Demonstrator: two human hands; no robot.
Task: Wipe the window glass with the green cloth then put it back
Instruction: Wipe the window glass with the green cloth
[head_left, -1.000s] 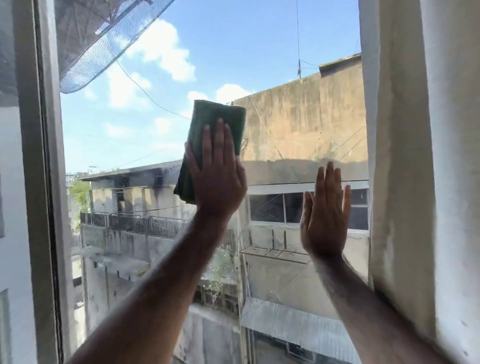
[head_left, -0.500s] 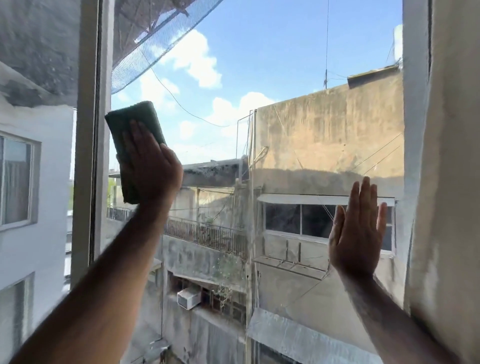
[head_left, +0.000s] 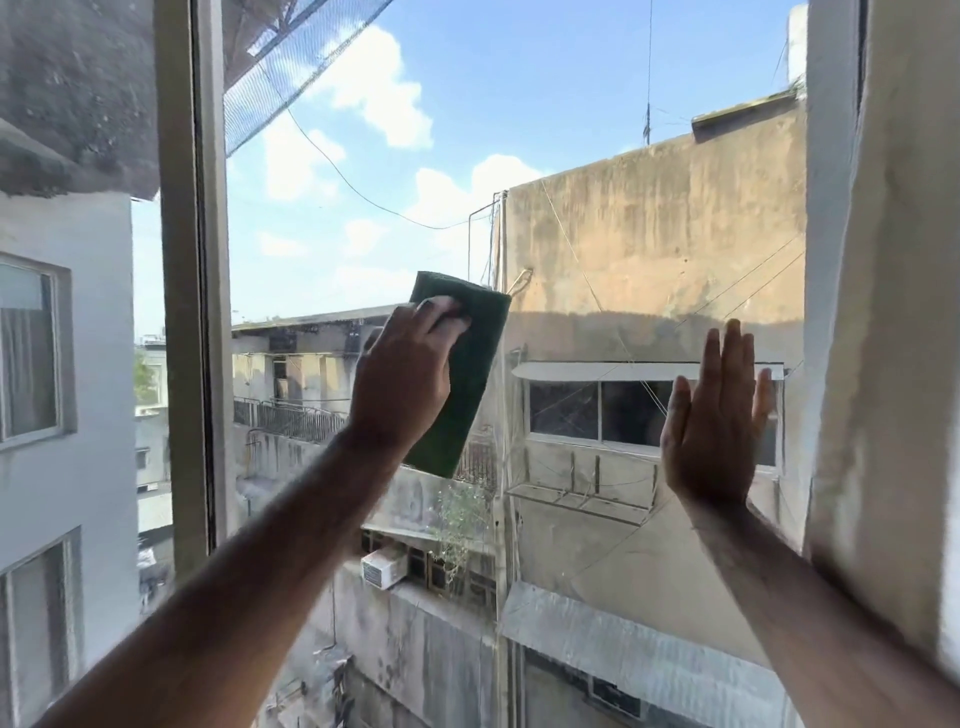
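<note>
Cloth (head_left: 470, 374), green and folded to a long pad, is pressed flat against the window glass (head_left: 363, 171) near the middle of the pane, at about the level of the rooftops outside. Left hand (head_left: 402, 376) lies over its left half, fingers (head_left: 444, 317) curled onto the upper part and pinning it to the glass; this is a press rather than a closed fist, with the right half and lower end of the cloth showing bare beside the hand. Right hand (head_left: 714, 423) is open and holds nothing, palm and straight fingers laid flat on the glass near the right edge of the pane, well apart from the cloth, apparently as a brace. Window frame (head_left: 195, 312) stands upright to the left of the cloth, and a pale curtain or wall edge (head_left: 883, 364) borders the pane on the right.

Assessment: wiping is under way and not finished. The cloth is in contact at mid-pane; the lower part of the glass shows a hazy, streaked look, though whether that is dirt on the pane or the buildings beyond cannot be told. Putting the cloth back is not yet done, and the place it belongs is not in view.
</note>
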